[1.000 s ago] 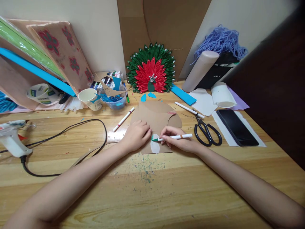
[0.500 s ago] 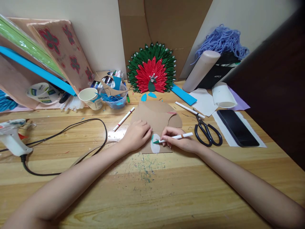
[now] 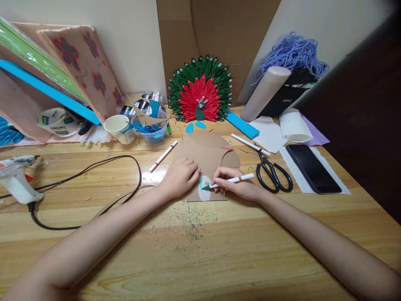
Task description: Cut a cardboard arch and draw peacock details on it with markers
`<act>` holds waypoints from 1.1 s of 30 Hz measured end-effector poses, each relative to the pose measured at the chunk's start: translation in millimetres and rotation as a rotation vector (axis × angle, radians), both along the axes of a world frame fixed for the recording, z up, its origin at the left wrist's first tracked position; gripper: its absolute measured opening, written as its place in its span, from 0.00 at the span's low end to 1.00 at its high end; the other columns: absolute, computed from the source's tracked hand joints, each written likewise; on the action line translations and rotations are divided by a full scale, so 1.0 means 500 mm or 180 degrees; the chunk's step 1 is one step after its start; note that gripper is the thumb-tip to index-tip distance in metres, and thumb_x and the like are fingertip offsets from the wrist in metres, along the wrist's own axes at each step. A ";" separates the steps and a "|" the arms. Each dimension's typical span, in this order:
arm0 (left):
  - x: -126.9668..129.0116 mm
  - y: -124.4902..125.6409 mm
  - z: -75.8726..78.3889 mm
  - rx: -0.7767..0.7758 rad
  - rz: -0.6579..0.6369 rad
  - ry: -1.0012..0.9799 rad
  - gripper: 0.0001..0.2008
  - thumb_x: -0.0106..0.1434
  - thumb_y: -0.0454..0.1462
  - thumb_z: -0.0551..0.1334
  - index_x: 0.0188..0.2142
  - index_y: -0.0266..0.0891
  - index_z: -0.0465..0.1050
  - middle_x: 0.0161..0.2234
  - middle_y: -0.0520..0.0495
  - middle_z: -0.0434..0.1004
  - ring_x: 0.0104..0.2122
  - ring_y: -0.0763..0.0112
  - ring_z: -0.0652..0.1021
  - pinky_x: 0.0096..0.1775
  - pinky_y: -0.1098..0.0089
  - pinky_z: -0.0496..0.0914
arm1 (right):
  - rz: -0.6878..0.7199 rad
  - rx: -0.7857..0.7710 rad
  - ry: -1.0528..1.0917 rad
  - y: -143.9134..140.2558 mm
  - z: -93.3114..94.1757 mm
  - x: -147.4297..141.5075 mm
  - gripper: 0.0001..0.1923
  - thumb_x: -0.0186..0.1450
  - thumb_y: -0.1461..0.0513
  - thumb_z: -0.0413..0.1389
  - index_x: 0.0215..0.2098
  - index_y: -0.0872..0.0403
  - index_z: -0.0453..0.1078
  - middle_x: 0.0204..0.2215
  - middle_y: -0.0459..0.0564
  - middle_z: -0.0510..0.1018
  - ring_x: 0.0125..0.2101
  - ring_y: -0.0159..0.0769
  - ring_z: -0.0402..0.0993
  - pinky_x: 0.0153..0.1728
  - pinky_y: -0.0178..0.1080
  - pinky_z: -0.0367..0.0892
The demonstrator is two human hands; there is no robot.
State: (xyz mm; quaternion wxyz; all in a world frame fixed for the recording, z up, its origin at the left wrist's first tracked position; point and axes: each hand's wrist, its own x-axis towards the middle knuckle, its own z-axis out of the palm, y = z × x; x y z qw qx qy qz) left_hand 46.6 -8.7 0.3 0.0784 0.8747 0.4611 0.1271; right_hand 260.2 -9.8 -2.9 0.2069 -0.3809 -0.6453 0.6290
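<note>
My right hand (image 3: 233, 183) is closed around a white-barrelled marker (image 3: 241, 178) in a writing grip. The marker's green tip touches a white paper oval (image 3: 205, 195), which bears a few pale green strokes near its upper left. This oval lies on the near part of a piece of brown cardboard (image 3: 206, 152). My left hand (image 3: 180, 177) rests palm down on the cardboard's left side, fingers loosely bent and holding nothing, with the thumb close to the oval.
Black-handled scissors (image 3: 274, 173) and a phone (image 3: 313, 169) lie right. A capped marker (image 3: 163, 156) is beyond my left hand. A corded glue gun (image 3: 20, 179) is at far left. Behind stand a paper cup (image 3: 119, 128), a plastic tub (image 3: 150, 131) and a red-green peacock craft (image 3: 200, 90).
Almost nothing differs. Both hands keep their places, and the marker stays on the oval with at most a tiny shift of its tip.
</note>
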 end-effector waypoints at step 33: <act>0.000 -0.001 0.001 0.0070 -0.0018 0.0046 0.16 0.67 0.38 0.46 0.27 0.37 0.66 0.27 0.48 0.69 0.30 0.67 0.68 0.33 0.67 0.60 | 0.0042 0.0063 0.0049 0.003 0.004 -0.001 0.13 0.65 0.54 0.51 0.30 0.56 0.65 0.24 0.46 0.72 0.22 0.27 0.66 0.22 0.31 0.63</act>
